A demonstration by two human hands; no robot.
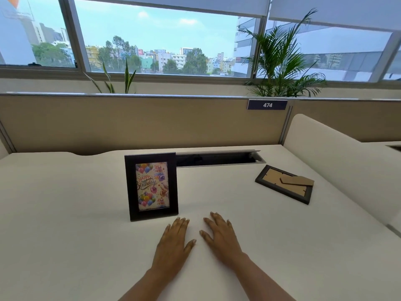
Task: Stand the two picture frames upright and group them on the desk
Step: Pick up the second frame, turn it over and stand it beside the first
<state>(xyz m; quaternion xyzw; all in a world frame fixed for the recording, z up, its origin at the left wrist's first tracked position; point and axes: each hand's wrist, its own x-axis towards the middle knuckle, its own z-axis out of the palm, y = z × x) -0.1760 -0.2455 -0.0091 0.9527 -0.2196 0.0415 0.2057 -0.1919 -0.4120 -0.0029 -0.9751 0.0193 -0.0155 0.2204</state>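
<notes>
The fingers of the left hand lie flat and close together on the white desk, holding nothing; those of the right hand are spread a little wider, palm down and equally empty. The two hands rest side by side near the front of the desk, apart from each other.

Just beyond the left hand stands the upright frame, dark-bordered, showing a "Happy Birthday" card with balloons; its lower right corner is near the left fingertips but not touching them. The second frame lies face down well off to the right, its brown backing up and its cardboard stand folded out over it.

Behind the upright frame, a cable tray is recessed into the desk with its lid raised; the inside is dark and its contents cannot be made out. A partition carries a label reading 474.
</notes>
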